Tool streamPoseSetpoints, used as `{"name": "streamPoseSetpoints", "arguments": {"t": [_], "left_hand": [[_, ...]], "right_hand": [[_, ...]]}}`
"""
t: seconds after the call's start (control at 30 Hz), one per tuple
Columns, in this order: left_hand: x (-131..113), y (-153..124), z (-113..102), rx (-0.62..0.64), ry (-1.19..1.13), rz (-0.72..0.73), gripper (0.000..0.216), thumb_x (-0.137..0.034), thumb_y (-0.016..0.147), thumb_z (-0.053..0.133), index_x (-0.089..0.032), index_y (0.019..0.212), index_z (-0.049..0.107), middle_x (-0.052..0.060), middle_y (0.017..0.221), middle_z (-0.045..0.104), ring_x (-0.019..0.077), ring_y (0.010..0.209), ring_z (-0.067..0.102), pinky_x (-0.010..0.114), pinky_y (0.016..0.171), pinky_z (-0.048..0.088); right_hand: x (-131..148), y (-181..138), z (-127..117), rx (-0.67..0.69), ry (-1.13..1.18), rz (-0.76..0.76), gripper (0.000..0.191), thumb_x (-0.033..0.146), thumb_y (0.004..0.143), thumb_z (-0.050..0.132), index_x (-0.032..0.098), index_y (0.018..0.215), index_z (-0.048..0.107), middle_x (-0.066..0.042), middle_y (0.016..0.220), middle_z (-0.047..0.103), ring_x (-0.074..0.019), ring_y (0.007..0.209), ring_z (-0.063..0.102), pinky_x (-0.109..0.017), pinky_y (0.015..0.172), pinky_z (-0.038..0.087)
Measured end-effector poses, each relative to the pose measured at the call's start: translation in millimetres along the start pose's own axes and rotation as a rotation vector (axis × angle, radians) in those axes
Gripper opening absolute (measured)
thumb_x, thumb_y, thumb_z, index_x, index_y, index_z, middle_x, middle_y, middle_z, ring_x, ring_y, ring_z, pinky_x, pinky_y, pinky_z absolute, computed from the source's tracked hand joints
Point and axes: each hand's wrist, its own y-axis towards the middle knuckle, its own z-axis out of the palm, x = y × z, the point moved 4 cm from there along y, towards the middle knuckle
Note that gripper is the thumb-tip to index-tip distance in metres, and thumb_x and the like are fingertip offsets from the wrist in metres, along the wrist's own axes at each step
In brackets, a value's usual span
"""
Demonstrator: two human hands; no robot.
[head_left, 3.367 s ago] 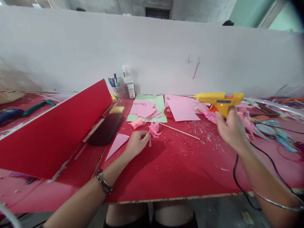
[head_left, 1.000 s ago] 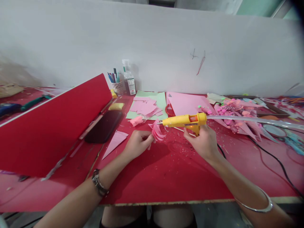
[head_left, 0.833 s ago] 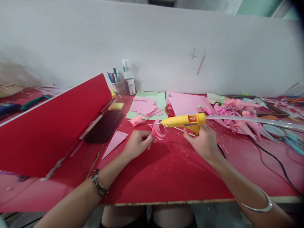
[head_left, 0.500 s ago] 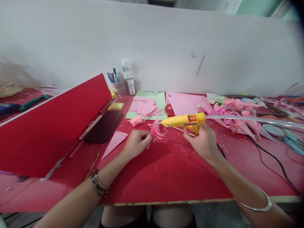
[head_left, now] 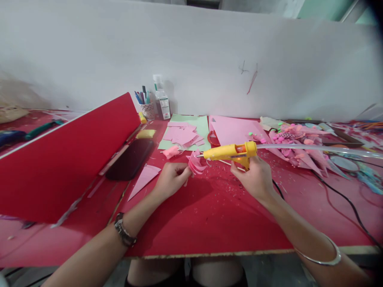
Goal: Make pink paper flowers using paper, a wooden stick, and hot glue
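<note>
Between the thumb and fingers of my left hand [head_left: 172,179] is a pink paper flower [head_left: 196,163] with curled, layered petals. My right hand [head_left: 257,179] grips a yellow hot glue gun [head_left: 230,152] by its handle. The gun's metal nozzle points left and meets the upper petals; whether it touches them or sits just in front, I cannot tell. A long clear glue stick [head_left: 311,148] runs out of its back. Just left of my left hand lies a pink paper triangle [head_left: 145,180].
Cut pink pieces [head_left: 182,134] lie on a green sheet [head_left: 203,121] behind my hands. A tilted red board [head_left: 74,159] and a dark phone [head_left: 131,159] stand left. Finished-looking pink cones [head_left: 295,145] pile up at right, near a black cable [head_left: 344,197]. Scraps dot the red table [head_left: 215,227].
Both hands have shifted very slightly left, with the paper flower and the glue gun still in them. Nothing else has visibly moved.
</note>
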Motion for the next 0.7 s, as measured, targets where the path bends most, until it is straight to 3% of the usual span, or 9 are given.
{"name": "streamPoseSetpoints", "arguments": {"t": [0.7], "left_hand": [[-4.6,-0.8,2.1,0.025,0.063,0.04,0.031,-0.016,0.075,0.038,-0.014,0.044,0.043,-0.004,0.039,0.046,0.0059,0.04,0.04,0.018,0.043,0.026]], "right_hand": [[0.1,0.8,-0.8,-0.003,0.025,0.002,0.025,0.029,0.069,0.05,0.014,0.089,0.056,-0.004,0.062,0.059,-0.0172,0.053,0.055,-0.028,0.048,0.042]]}}
